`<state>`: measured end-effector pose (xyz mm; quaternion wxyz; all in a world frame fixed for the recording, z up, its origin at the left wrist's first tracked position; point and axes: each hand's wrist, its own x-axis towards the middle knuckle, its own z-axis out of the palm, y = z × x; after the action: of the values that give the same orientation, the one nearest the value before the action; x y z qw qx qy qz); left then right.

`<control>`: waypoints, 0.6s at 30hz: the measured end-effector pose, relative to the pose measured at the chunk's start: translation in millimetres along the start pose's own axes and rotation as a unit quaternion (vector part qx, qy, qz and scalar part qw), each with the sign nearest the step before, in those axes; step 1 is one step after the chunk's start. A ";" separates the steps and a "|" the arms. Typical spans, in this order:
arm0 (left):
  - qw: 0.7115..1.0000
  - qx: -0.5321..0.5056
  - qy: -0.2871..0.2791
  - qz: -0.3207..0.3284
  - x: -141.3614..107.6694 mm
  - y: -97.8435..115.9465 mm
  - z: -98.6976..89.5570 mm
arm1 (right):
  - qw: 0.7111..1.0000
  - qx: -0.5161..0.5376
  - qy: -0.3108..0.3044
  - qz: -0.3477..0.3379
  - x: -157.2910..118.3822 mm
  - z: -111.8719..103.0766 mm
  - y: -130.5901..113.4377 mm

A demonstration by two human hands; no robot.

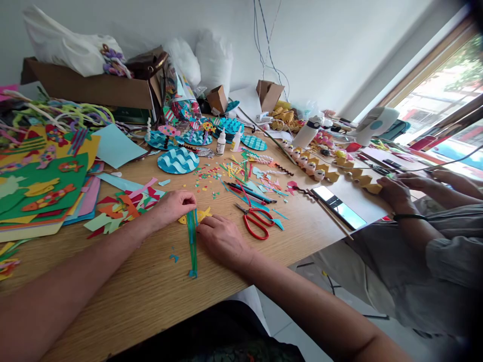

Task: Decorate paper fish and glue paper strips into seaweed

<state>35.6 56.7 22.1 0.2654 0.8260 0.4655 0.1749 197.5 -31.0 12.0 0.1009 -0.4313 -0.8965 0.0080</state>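
Observation:
My left hand (180,204) is closed in a pinch at the top end of some narrow green and blue paper strips (192,246). The strips run down towards the front of the table. Close to their right side my right hand (223,240) rests low with its fingers curled together; what its fingertips hold, if anything, is hidden. A yellow paper fish (204,214) lies behind the strips, partly covered by them and by my hands. Red-handled scissors (257,221) lie to the right of my right hand, with blades partly apart. Small blue scraps (174,257) lie left of the strips.
Coloured paper scraps (124,206) and stacked sheets (45,186) spread on the left. Behind are white glue bottles (221,143), a blue wavy disc (178,161) and dark pencils (251,193). A phone (338,206) lies right, near another person's hands (396,193).

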 end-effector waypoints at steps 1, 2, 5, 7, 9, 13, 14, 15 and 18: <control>1.000 0.003 0.001 0.002 0.4 -0.4 0.7 | 1.000 0.001 -0.001 0.000 0.0 -0.1 0.0; 1.000 0.005 0.002 0.004 0.7 -0.8 1.4 | 1.000 0.002 -0.002 0.000 0.0 -0.2 -0.1; 1.000 0.009 0.010 0.007 1.6 -1.8 2.9 | 1.000 0.010 -0.006 0.001 -0.2 -0.8 -0.3; 1.000 0.012 0.014 0.004 1.9 -1.7 3.1 | 1.000 0.012 -0.011 0.001 -0.4 -1.3 -0.5; 1.000 0.014 0.014 -0.001 1.8 -0.8 2.7 | 1.000 0.011 -0.016 0.002 -0.5 -1.9 -0.6; 1.000 0.015 0.011 -0.002 1.0 2.2 1.3 | 1.000 0.003 -0.020 0.001 -0.5 -3.4 -1.2; 1.000 0.015 0.011 -0.002 0.8 2.9 1.0 | 1.000 0.000 -0.020 0.001 -0.5 -3.8 -1.3; 1.000 0.016 0.011 -0.001 0.7 3.3 0.8 | 1.000 -0.003 -0.020 0.001 -0.4 -4.3 -1.5; 1.000 0.017 0.012 0.000 0.7 4.0 0.6 | 1.000 -0.011 -0.025 0.003 -0.1 -5.7 -2.0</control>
<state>38.9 55.4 24.1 0.2460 0.8279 0.4718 0.1774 197.2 -32.8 17.8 0.0740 -0.4348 -0.8974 0.0090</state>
